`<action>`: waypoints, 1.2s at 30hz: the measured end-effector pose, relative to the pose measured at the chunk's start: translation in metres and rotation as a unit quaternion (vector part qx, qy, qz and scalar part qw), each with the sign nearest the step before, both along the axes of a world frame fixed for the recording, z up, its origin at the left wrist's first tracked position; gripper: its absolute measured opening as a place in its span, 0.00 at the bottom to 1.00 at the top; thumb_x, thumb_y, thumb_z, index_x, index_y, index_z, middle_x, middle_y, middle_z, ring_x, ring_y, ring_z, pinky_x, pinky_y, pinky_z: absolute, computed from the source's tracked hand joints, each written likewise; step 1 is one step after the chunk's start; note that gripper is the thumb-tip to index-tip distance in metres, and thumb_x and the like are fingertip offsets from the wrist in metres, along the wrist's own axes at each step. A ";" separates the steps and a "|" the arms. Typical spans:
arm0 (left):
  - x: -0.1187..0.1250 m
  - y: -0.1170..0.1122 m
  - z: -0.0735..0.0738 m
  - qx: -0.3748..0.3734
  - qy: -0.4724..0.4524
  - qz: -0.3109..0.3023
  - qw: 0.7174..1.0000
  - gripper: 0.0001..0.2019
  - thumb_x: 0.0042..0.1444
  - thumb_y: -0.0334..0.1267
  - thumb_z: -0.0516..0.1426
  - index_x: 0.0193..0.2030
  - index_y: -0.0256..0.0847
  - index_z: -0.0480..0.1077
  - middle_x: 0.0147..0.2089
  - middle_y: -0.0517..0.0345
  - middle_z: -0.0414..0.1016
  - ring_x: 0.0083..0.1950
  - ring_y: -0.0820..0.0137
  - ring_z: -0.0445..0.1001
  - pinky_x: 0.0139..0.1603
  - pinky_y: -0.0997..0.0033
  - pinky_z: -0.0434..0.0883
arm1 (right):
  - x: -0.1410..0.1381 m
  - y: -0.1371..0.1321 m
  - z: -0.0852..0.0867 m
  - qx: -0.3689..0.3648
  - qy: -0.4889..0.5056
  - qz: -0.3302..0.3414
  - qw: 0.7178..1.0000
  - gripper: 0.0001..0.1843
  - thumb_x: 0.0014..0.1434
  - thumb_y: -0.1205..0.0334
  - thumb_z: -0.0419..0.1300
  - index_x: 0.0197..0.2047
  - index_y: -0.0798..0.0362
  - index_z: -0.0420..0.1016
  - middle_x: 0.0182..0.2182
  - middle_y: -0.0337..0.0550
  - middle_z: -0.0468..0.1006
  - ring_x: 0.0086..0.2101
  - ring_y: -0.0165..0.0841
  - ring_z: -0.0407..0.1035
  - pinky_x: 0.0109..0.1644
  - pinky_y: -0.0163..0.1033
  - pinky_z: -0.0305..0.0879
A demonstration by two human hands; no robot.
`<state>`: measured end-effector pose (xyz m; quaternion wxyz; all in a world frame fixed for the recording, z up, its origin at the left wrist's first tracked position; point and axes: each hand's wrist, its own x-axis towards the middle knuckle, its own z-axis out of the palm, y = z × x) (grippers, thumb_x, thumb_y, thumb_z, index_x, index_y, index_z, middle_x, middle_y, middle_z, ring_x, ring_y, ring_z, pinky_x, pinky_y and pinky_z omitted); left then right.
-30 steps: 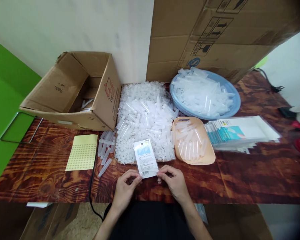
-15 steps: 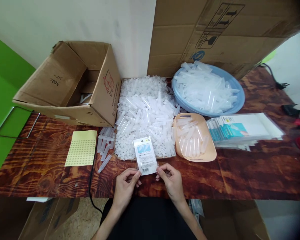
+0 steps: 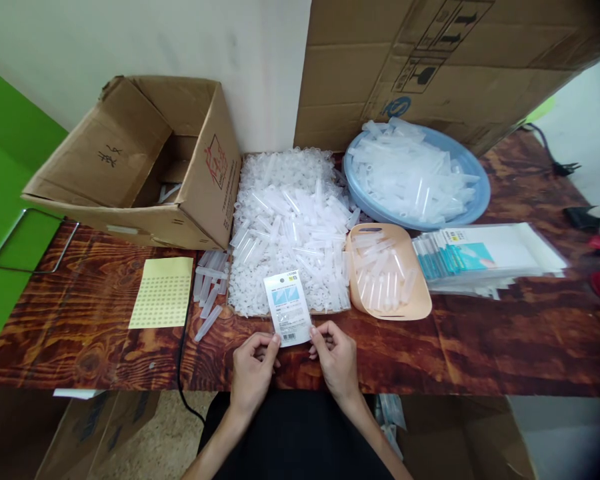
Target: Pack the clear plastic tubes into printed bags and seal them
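Note:
Between my two hands is a flat plastic packet with a printed card point(image 3: 289, 308), its barcode end toward me. My left hand point(image 3: 254, 363) pinches the packet's lower left corner between thumb and fingers. At the lower right corner, my right hand point(image 3: 336, 357) grips it the same way. The packet's far end overlaps a shallow carton heaped with small translucent plastic tubes and caps point(image 3: 290, 227). Just right of that heap, a peach plastic basket point(image 3: 420, 301) holds more of the tubes.
A blue basin point(image 3: 483, 207) piled with tubes stands behind the basket. Clear packets with cards point(image 3: 480, 257) lie stacked at the right. An open cardboard box point(image 3: 180, 227), a yellow sticker sheet point(image 3: 160, 293), loose tubes point(image 3: 209, 313) and a black cable point(image 3: 181, 363) are on the left.
My right hand and the packet have shifted very slightly left, both hands still gripping its lower corners. The whole view has tilted a little.

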<state>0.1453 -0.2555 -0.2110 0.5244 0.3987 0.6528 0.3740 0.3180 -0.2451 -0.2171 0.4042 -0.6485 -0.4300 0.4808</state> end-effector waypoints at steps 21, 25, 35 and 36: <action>0.002 -0.003 -0.003 0.039 0.038 -0.016 0.998 0.17 0.63 0.50 0.58 0.31 0.39 0.75 0.30 0.56 0.76 0.24 0.71 0.72 0.24 0.75 0.68 | 0.001 0.012 -0.006 -0.069 0.072 -0.051 0.994 0.30 0.64 0.35 0.55 0.26 0.54 0.73 0.17 0.40 0.72 0.14 0.30 0.66 0.15 0.32 0.63; 0.000 -0.004 -0.004 0.047 0.037 -0.018 0.998 0.16 0.64 0.48 0.58 0.31 0.39 0.75 0.31 0.57 0.75 0.24 0.72 0.72 0.25 0.76 0.69 | 0.006 0.007 -0.006 -0.048 0.144 -0.105 0.983 0.24 0.60 0.37 0.62 0.36 0.52 0.71 0.23 0.37 0.75 0.16 0.30 0.70 0.16 0.33 0.69; -0.003 -0.003 -0.002 0.032 -0.027 -0.010 0.999 0.17 0.64 0.49 0.58 0.34 0.37 0.77 0.28 0.57 0.75 0.24 0.72 0.72 0.25 0.76 0.70 | -0.005 0.010 -0.003 -0.082 0.243 0.009 0.967 0.20 0.57 0.46 0.70 0.34 0.54 0.72 0.18 0.35 0.76 0.16 0.27 0.68 0.18 0.29 0.68; -0.004 -0.003 0.000 0.015 -0.056 0.004 0.998 0.17 0.64 0.50 0.58 0.37 0.36 0.77 0.27 0.57 0.76 0.23 0.72 0.72 0.25 0.76 0.70 | -0.005 0.010 -0.003 -0.074 0.248 0.005 0.966 0.19 0.57 0.47 0.70 0.33 0.54 0.72 0.18 0.35 0.75 0.15 0.27 0.67 0.18 0.29 0.67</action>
